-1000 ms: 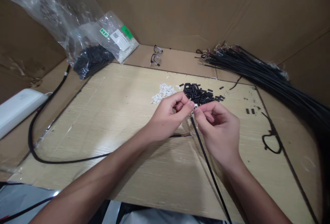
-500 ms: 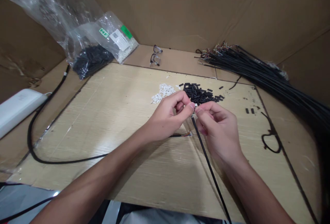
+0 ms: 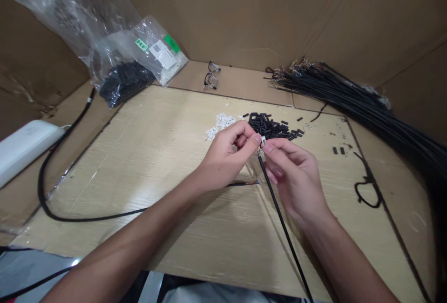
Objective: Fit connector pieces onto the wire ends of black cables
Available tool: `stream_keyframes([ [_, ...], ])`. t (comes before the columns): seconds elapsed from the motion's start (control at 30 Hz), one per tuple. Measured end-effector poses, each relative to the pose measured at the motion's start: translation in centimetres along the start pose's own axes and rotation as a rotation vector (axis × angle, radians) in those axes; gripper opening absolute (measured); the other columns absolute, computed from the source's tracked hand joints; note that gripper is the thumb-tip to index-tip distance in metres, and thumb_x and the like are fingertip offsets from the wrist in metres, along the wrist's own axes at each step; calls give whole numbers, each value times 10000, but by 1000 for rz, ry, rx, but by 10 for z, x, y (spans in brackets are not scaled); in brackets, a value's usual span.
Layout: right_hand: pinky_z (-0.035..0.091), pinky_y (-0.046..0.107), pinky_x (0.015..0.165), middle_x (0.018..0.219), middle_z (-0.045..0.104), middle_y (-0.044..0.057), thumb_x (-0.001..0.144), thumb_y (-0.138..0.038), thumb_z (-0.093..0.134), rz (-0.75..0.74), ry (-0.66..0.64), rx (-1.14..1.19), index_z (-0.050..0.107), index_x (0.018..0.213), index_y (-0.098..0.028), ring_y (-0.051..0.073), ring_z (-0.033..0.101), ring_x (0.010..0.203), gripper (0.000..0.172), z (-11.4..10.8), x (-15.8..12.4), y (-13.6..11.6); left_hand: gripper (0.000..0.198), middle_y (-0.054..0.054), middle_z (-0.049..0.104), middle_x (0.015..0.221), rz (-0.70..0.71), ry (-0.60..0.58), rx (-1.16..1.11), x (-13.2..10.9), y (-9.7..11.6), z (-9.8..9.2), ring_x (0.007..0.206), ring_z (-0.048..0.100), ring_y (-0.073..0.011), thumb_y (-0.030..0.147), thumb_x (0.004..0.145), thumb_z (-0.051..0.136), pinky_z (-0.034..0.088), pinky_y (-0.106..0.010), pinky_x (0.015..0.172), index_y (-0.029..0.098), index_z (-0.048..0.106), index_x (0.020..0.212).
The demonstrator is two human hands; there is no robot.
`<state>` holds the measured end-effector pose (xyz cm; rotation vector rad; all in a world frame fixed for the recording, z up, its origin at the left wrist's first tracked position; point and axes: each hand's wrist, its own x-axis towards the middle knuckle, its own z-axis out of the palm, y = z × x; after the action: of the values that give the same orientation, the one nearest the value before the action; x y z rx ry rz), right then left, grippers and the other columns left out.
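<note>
Thumb and finger of my left hand (image 3: 228, 154) are pinched on a small white connector (image 3: 263, 139) at the wired end of a black cable. From the other side, my right hand (image 3: 293, 168) pinches at the thin wires just below that connector; its exact grip is partly hidden. The black cable (image 3: 281, 214) runs from between my hands down toward the front edge of the board. Under my left wrist lies a second black cable (image 3: 101, 218), its coloured wires and small connector (image 3: 257, 182) resting on the board.
White connector housings (image 3: 218, 125) and short black sleeves (image 3: 268, 126) lie in piles behind my hands. A thick bundle of black cables (image 3: 349, 93) lies at right. Plastic bags (image 3: 125, 79), glasses (image 3: 211, 76) and a white device (image 3: 30, 147) sit around the wooden board (image 3: 122, 154).
My fingers have drawn slightly apart and shifted a little left, so the white connector shows more between them. The cables and piles on the board stay where they were.
</note>
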<state>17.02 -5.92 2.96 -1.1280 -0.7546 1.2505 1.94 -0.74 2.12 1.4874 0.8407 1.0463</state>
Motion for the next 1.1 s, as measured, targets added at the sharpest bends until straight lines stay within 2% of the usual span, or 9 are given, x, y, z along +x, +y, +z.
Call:
stream_keyframes([
  [0.2,279,198,395,534,460,-89,765,-351,953,-16,21,-56,777,776,-188,59,361,435,241,1,0,2,250,42,446,722,1,-4,-3,-1,3,0,674,391,-143,286,1042,657,351,-321,652,218,574,817],
  [0.3,280,215,423,543,495,-77,825,-325,903,-120,47,-182,751,787,-200,74,383,456,200,0,-2,3,252,32,474,736,0,0,55,-1,4,1,690,414,-147,284,1035,654,353,-322,659,218,569,807],
  [0.43,341,233,492,581,505,-69,875,-249,837,-295,102,-410,725,799,-204,91,413,521,143,0,-6,1,258,19,502,758,4,2,100,-2,5,2,714,440,-154,293,1034,652,347,-319,653,218,561,804],
  [0.53,360,234,505,588,497,-69,896,-220,792,-348,114,-476,717,807,-204,97,425,532,118,1,-8,0,257,18,503,775,1,-21,95,-2,6,2,720,448,-153,297,1043,641,348,-315,645,219,556,814],
  [0.73,404,230,521,621,477,-69,897,-176,783,-420,125,-499,707,803,-212,106,456,557,126,3,-9,2,275,13,524,821,150,-73,213,-2,7,-3,746,454,-154,233,1058,620,378,-320,696,219,530,798],
  [0.93,362,245,482,608,539,-62,939,-309,817,-345,75,-418,728,860,-215,103,435,512,152,-2,-6,2,260,-3,574,870,143,-86,168,0,6,-4,796,503,-160,284,1082,637,402,-325,732,215,592,836],
  [1.1,312,234,452,598,543,-65,949,-364,837,-273,34,-308,750,885,-212,97,413,497,187,-4,-3,3,187,9,512,783,41,0,39,2,3,-4,743,465,-166,342,1006,738,384,-335,692,218,677,880],
])
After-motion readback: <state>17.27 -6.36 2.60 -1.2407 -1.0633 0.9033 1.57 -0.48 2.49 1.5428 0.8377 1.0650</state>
